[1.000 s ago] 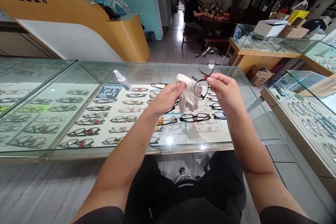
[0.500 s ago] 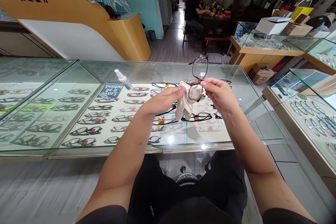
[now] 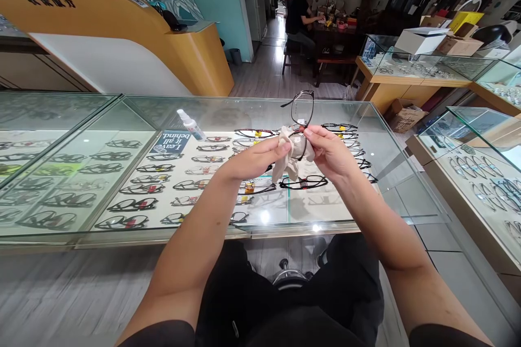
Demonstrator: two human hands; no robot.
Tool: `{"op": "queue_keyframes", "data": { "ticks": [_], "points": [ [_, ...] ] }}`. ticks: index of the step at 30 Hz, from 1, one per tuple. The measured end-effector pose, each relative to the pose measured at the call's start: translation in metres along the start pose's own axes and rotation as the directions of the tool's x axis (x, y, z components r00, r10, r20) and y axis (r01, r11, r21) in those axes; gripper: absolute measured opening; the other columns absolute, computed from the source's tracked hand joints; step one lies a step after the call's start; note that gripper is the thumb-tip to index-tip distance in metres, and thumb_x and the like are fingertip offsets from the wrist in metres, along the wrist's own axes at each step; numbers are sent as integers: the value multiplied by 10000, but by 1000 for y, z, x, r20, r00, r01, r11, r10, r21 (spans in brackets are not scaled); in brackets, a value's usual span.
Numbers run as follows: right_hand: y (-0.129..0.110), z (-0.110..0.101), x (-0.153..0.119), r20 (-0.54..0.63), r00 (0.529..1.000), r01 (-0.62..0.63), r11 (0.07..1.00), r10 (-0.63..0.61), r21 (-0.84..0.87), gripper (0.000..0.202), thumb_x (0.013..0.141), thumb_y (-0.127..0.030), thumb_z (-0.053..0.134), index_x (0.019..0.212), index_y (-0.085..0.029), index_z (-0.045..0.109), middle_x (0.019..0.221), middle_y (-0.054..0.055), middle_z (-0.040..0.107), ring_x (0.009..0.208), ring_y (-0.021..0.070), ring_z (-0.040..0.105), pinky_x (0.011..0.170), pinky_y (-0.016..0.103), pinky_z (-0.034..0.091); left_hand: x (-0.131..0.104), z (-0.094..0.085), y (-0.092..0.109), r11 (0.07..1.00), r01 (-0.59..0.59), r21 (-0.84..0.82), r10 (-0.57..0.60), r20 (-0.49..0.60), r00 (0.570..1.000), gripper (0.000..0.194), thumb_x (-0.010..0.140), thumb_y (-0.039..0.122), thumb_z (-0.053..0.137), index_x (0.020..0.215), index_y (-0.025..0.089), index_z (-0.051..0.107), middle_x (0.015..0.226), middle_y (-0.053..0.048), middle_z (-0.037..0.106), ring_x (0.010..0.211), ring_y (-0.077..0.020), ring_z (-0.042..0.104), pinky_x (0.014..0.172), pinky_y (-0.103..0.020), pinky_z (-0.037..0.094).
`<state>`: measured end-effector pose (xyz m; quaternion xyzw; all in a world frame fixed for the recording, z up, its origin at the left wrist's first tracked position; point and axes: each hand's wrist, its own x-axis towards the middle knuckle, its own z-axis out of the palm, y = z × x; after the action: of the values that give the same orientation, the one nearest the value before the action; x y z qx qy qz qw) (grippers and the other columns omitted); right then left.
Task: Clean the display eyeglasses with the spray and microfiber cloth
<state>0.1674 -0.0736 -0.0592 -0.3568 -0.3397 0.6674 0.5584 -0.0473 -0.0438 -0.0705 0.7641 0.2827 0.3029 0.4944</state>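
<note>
A pair of dark-rimmed eyeglasses [image 3: 313, 105] is held upright on end above the glass counter, one lens over the other. My right hand [image 3: 331, 154] pinches it near the bridge, fingers closed. My left hand [image 3: 254, 160] is closed on a cream cleaning cloth [image 3: 287, 168], which is pressed around the lower lens and partly covers it. A white spray bottle [image 3: 190, 124] stands on the counter beyond my left hand. Below the glass, several rows of eyeglasses [image 3: 303, 182] lie on display.
The glass display counter [image 3: 228, 230] spans the front, with a blue sign [image 3: 170, 142] inside. Another display case [image 3: 480, 184] is at the right. An orange reception desk [image 3: 199, 54] stands at the back left. Two people [image 3: 301, 16] are at a far table. Cardboard boxes [image 3: 421, 40] sit at the back right.
The eyeglasses have shifted slightly left and turned in my right hand. The cloth now wraps more of the lower lens, and my two hands are closer together.
</note>
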Motion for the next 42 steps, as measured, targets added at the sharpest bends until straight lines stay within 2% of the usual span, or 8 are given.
{"op": "queue_keyframes", "data": {
  "ticks": [8,15,20,25,31,35,39,42],
  "points": [
    [11,2,-1,-18,999,40,999,-41,-34,466,547,-461,1083,833,-221,803,732,-54,707,622,92,515,577,262,364,11,24,-8,977,19,-213,-76,-262,962,677,929,840,668,822,173,631,698,2,566,608,-112,477,561,-249,377],
    [14,-1,0,0,968,247,953,-251,-178,347,587,-447,1073,824,-262,900,877,-13,800,831,135,640,819,304,522,18,44,-4,917,-62,-395,-100,-378,920,641,781,759,887,953,169,704,767,9,669,666,-112,582,627,-234,460],
    [11,1,-3,32,943,328,906,-332,-268,305,685,-524,1005,841,-278,913,743,-8,739,789,170,627,819,361,551,14,41,0,921,-86,-379,-53,-340,939,606,833,677,893,1097,163,710,789,8,668,661,-113,575,622,-234,487],
    [14,-4,2,14,956,291,936,-294,-196,321,748,-521,964,944,-274,901,865,4,781,759,146,602,750,327,533,12,43,1,937,-106,-333,12,-272,962,679,839,616,916,1293,163,695,945,-39,728,781,-153,648,718,-260,548],
    [19,2,0,65,936,352,911,-347,-214,368,708,-579,984,840,-260,856,819,-7,737,777,150,589,779,322,526,16,51,-1,961,-150,-232,16,-494,869,595,936,756,741,1029,169,720,745,0,626,658,-125,523,621,-252,443],
    [15,1,-3,49,949,316,931,-313,-181,336,755,-557,972,803,-265,814,810,-13,711,738,141,541,703,299,462,11,40,6,964,-102,-245,9,-354,935,619,970,783,664,870,172,654,744,-18,616,673,-140,542,616,-259,456],
    [10,-1,-4,-16,970,240,961,-244,-139,373,740,-585,973,874,-268,828,800,-11,686,694,141,512,649,299,424,3,29,11,960,-79,-268,56,-94,994,515,953,618,794,1199,172,713,1002,-71,721,894,-193,664,795,-275,552],
    [11,2,-5,-7,974,225,966,-228,-131,436,701,-628,979,873,-262,816,822,-4,698,701,145,522,663,306,448,4,33,10,956,-111,-270,74,-142,987,581,882,574,886,1266,179,702,995,-66,727,866,-189,660,757,-263,538]
  ]
}}
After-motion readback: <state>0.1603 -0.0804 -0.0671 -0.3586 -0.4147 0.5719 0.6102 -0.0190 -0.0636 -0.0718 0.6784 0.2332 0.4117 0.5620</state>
